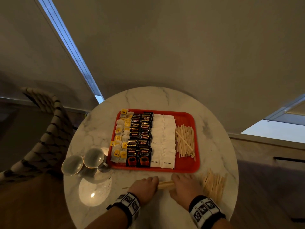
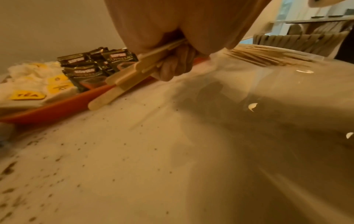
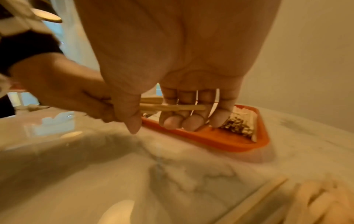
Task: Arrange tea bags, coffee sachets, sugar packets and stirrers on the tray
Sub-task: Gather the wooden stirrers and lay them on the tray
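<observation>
A red tray (image 1: 186,169) on the round marble table holds columns of tea bags (image 1: 121,138), black coffee sachets (image 1: 140,139), white sugar packets (image 1: 163,139) and wooden stirrers (image 1: 184,142). In front of the tray both hands hold one bundle of stirrers (image 1: 165,185) just above the table. My left hand (image 1: 148,181) grips its left end, fingers curled round it (image 2: 122,81). My right hand (image 1: 181,182) holds the right end between thumb and curled fingers (image 3: 168,107). A loose pile of stirrers (image 1: 214,182) lies on the table right of my right hand.
Two grey cups (image 1: 82,162) on saucers stand left of the tray. A woven chair (image 1: 46,129) is beside the table's left edge. The marble table (image 1: 214,113) has bare surface behind and right of the tray and near its front edge.
</observation>
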`<state>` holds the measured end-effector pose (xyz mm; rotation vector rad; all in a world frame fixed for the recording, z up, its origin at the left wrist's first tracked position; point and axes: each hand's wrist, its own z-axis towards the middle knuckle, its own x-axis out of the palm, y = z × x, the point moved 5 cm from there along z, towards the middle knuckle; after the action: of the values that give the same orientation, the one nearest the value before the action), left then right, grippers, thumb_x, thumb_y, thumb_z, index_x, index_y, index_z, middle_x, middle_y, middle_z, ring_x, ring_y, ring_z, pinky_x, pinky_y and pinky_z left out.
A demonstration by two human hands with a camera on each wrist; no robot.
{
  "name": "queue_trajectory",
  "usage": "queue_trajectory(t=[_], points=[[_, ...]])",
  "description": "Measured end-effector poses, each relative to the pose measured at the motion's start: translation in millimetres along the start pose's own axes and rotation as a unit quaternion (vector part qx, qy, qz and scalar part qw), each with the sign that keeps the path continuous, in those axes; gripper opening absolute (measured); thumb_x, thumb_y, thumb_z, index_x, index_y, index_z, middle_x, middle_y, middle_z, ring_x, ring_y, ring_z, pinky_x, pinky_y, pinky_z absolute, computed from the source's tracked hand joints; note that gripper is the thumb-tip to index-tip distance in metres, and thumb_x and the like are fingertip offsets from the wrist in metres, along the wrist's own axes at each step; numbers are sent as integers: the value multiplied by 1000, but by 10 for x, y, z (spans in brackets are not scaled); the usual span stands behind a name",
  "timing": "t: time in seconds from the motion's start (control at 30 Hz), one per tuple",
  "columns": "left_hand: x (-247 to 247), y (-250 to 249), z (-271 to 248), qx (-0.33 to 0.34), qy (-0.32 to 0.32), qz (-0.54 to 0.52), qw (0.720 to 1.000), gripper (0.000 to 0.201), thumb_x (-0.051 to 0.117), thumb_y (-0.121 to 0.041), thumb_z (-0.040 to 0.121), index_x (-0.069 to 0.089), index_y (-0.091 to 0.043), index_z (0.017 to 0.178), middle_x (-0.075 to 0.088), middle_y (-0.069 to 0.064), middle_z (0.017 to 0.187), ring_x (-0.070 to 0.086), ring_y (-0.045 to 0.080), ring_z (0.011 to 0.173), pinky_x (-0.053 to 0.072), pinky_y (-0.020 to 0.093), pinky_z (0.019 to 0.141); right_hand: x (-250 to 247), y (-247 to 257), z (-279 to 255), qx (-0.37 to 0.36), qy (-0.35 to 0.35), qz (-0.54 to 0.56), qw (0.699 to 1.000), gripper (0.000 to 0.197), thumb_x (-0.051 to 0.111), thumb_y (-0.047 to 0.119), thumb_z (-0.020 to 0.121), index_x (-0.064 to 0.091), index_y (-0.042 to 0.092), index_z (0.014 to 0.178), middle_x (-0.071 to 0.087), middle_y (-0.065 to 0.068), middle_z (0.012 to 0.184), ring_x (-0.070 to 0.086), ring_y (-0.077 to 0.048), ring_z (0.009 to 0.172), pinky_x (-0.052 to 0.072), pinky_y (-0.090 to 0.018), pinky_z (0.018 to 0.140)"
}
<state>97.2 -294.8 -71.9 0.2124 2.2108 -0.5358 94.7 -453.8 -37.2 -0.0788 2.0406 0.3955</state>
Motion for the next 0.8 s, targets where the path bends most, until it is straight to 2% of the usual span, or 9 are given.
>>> queue_trajectory(t=[0.1, 0.13, 0.27, 0.43, 0.53, 0.6, 0.67, 0.73, 0.8], points=[[-74, -103, 6, 13, -14, 2, 1000, 30, 35, -36, 107, 43, -15, 126, 62, 13, 119, 62, 36, 101, 50, 45, 82, -82, -43, 10, 24, -19, 77, 997, 25, 59, 34, 93, 49, 25, 114, 52, 7, 113, 55, -16, 101, 41, -27, 82], [-97, -178, 10, 21, -16, 1, 1000, 30, 35, -37, 107, 43, -14, 125, 63, 13, 118, 63, 35, 100, 49, 44, 80, -84, -4, 23, 16, -19, 86, 996, 25, 60, 31, 92, 48, 26, 113, 49, 8, 112, 54, -16, 100, 41, -27, 81], [-164, -317, 75, 10, -31, -12, 999, 32, 35, -37, 108, 42, -15, 129, 64, 12, 117, 64, 34, 98, 43, 39, 74, -82, 36, 28, 18, -32, 101, 994, 44, 63, 28, 89, 45, 31, 129, 42, 9, 127, 46, -14, 113, 43, -30, 98], [-216, -347, 106, 29, -23, -35, 999, 36, 37, -34, 108, 39, -16, 139, 67, 12, 114, 66, 32, 96, 54, 43, 84, -114, 77, 51, 30, -34, 167, 985, 51, 64, 16, 90, 42, 32, 133, 43, 10, 136, 49, -11, 122, 43, -26, 103], [-383, -200, 131, -17, -75, -162, 984, 24, 44, -36, 106, 53, -21, 124, 69, 4, 107, 67, 22, 93, 55, 35, 84, -286, 62, 33, 34, -113, 225, 967, 73, 68, 24, 90, 29, 27, 151, 30, 11, 146, 34, -9, 137, 35, -28, 115], [-556, -43, 126, -46, -138, -326, 934, 24, 46, -40, 106, 57, -22, 117, 67, -2, 97, 65, 16, 86, 53, 28, 76, -368, -9, -4, 55, -163, 235, 957, 70, 65, 31, 92, 29, 24, 152, 33, 10, 143, 35, -8, 133, 36, -28, 114], [-719, 82, 98, -72, -180, -485, 853, 25, 47, -46, 104, 58, -24, 103, 59, -8, 83, 57, 8, 72, 48, 24, 66, -347, 10, -45, 53, -144, 216, 964, 42, 55, 36, 98, 46, 26, 139, 48, 10, 131, 50, -9, 119, 44, -28, 104], [-848, 113, 96, -64, -184, -601, 775, 29, 49, -46, 102, 50, -20, 91, 47, -8, 69, 46, 7, 57, 44, 26, 60, -199, 151, -84, 4, -34, 171, 985, 24, 45, 39, 103, 61, 26, 115, 60, 9, 111, 59, -12, 102, 49, -33, 94], [-973, 60, 105, -32, -181, -664, 725, 30, 50, -43, 102, 45, -16, 89, 39, -7, 63, 37, 11, 54, 41, 31, 58, 12, 327, -146, -81, 90, 95, 988, 32, 40, 37, 104, 65, 18, 105, 64, -1, 107, 59, -20, 103, 47, -37, 97]])
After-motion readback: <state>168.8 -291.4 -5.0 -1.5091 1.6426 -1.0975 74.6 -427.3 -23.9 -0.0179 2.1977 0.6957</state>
